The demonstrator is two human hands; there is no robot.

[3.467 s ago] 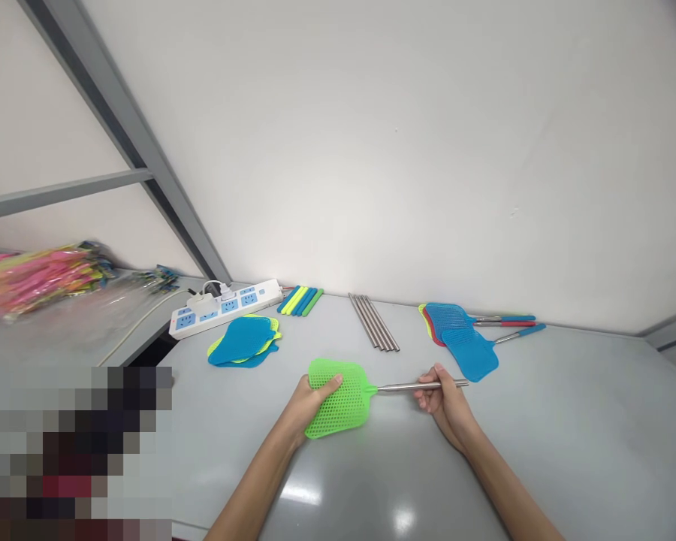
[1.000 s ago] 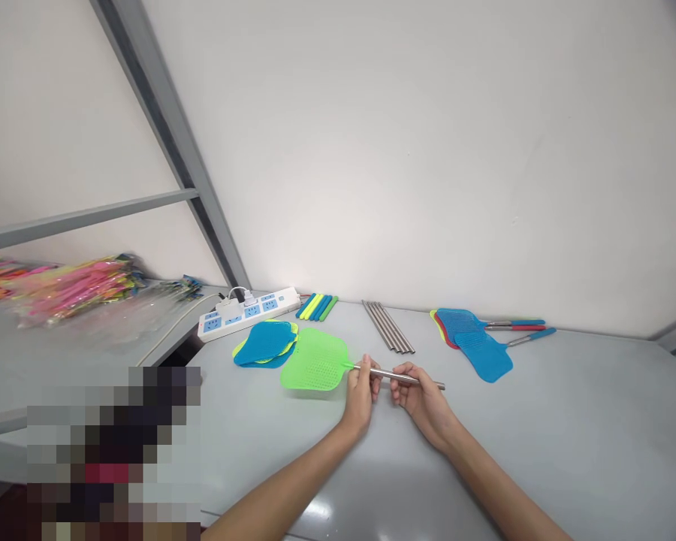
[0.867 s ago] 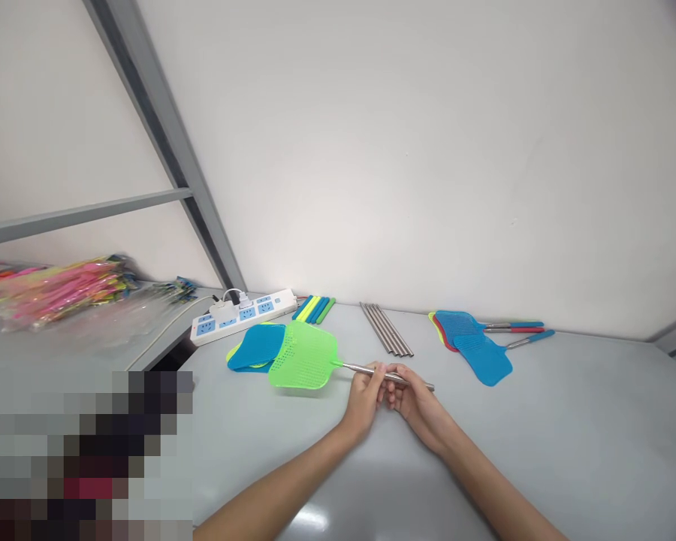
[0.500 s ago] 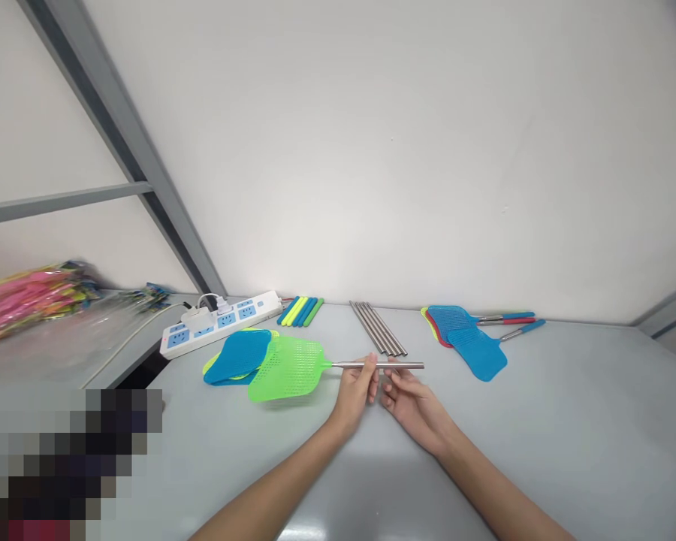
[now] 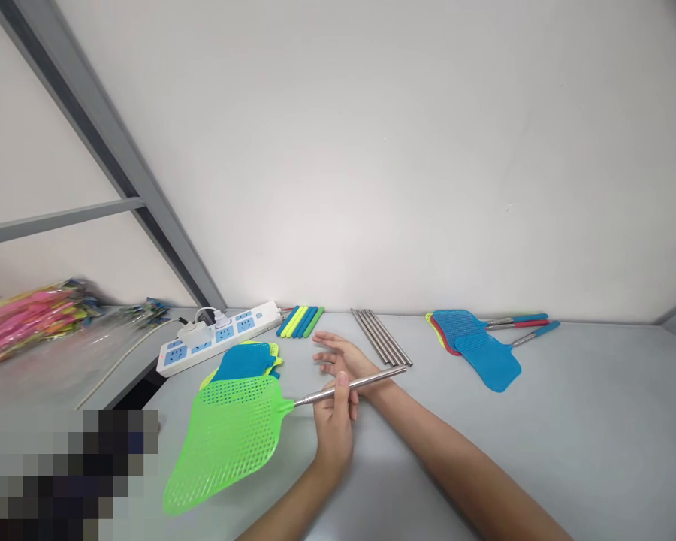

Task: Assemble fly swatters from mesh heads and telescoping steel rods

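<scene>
A green fly swatter (image 5: 230,432) with a bare metal rod is gripped around the rod by my left hand (image 5: 335,421), its head tilted down to the left. My right hand (image 5: 346,357) is behind the rod with fingers spread toward the left, holding nothing. Beyond its fingertips lie several blue, yellow and green handle sleeves (image 5: 301,321) in a row. To the right of that hand is a row of several metal rods (image 5: 381,338). Blue and yellow swatter heads (image 5: 248,361) are stacked on the table, partly behind the green one.
Several swatters with coloured handles (image 5: 487,361) lie at the right of the grey table (image 5: 586,428). A white power strip (image 5: 219,338) with plugs and a cable lies at the back left. Plastic-wrapped colourful goods (image 5: 34,319) are at far left, near a grey metal frame (image 5: 140,199).
My right hand has left the rod's end and moved left toward the handle sleeves. My left hand has brought the green swatter nearer and tilted its head down.
</scene>
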